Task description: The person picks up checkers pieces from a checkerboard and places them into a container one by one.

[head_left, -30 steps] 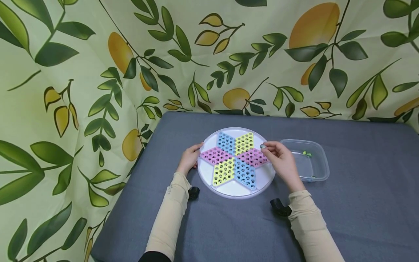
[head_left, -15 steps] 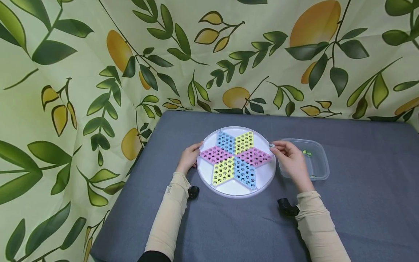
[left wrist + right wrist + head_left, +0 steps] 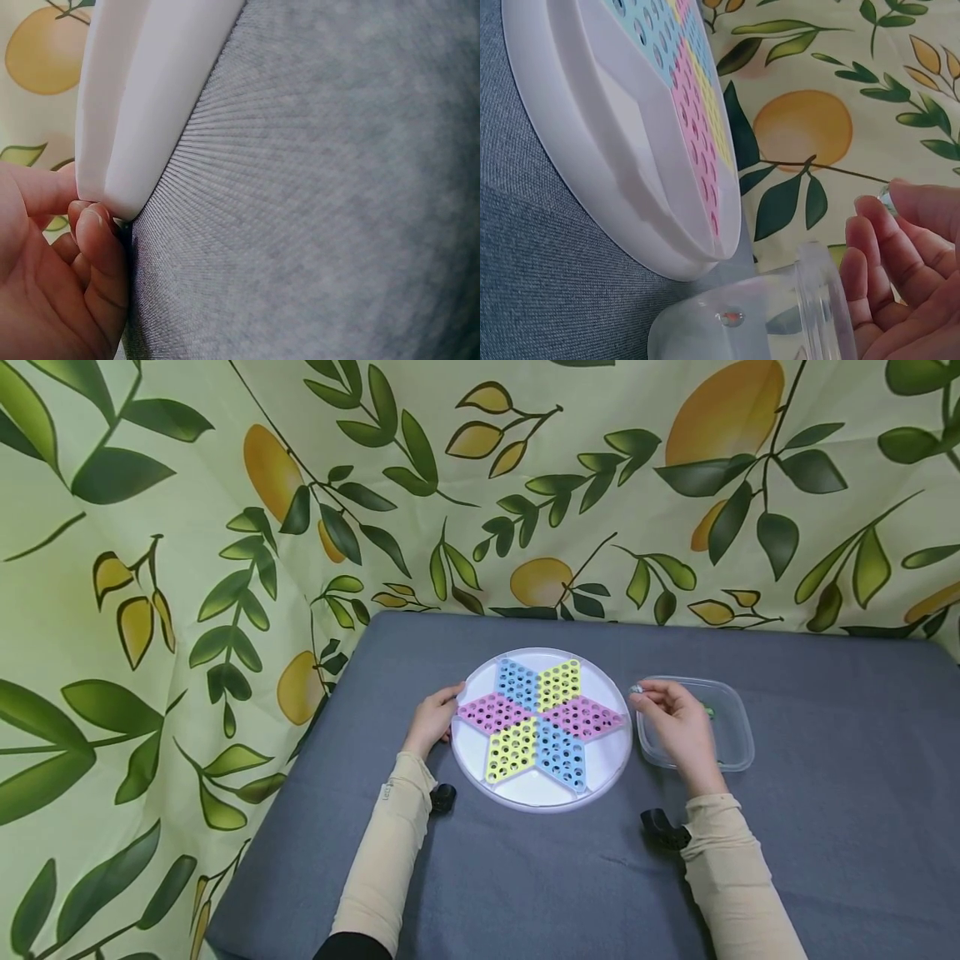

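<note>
A round white Chinese checkers board (image 3: 474,750) lies on the table, its star of holes coloured blue, yellow and pink. My left hand (image 3: 432,720) grips its left rim; in the left wrist view, fingertips (image 3: 99,232) meet the white edge. Between thumb and fingers, my right hand (image 3: 681,731) pinches a small clear marble (image 3: 886,200). That hand is over the near-left side of a clear plastic container (image 3: 741,727), just off the board's right edge. In the right wrist view, a marble with an orange-red core (image 3: 732,317) shows through the container's wall.
Grey-blue cloth covers the table (image 3: 840,810). The container stands close to the board's right side, with something small and green (image 3: 708,712) inside, partly behind my right hand. A leaf-and-fruit patterned curtain (image 3: 420,552) hangs along the back and left.
My right hand has moved right, from above the board's pink right-hand point to the container's left side, still pinching the marble. My left hand stays on the rim.
</note>
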